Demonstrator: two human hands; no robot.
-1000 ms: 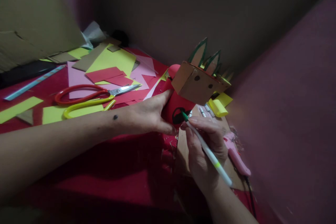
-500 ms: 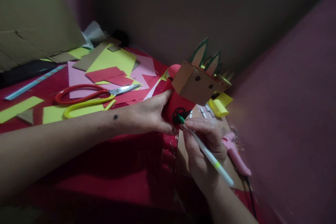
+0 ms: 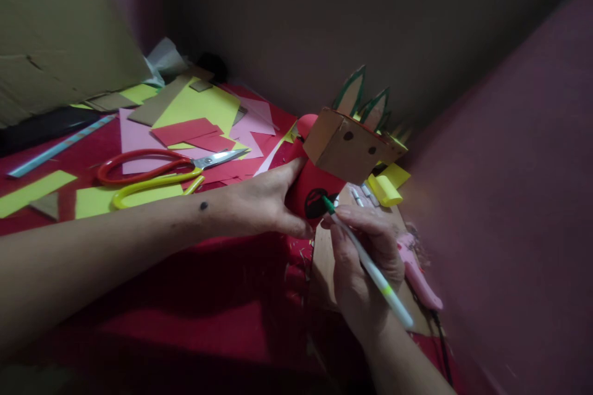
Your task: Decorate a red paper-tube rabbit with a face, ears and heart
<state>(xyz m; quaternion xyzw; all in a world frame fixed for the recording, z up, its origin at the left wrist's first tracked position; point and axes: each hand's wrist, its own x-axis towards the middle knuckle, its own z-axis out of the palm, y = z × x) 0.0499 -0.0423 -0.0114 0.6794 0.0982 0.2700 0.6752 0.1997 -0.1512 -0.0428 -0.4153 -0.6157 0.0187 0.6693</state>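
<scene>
A red paper piece [image 3: 311, 176] with a dark oval drawn on it stands below a cardboard box shape [image 3: 345, 147] that has dark dots and green-edged points on top. My left hand [image 3: 273, 200] grips the red piece from its left side, thumb low and fingers partly hidden behind it. Between the fingers of my right hand [image 3: 365, 259] is a white marker [image 3: 370, 268] with a green tip, which lies at the right edge of the dark oval.
Red-and-yellow-handled scissors [image 3: 204, 163] lie on paper scraps [image 3: 197, 108] at the left. A pink glue gun [image 3: 419, 278] and a yellow paper roll [image 3: 386, 190] are at the right, near a wooden board [image 3: 324, 265]. A large cardboard sheet [image 3: 60, 24] stands at the back left.
My right hand and the marker have shifted slightly right, and the tip is at the oval's right edge. More of the oval appears dark. My left hand has hardly moved.
</scene>
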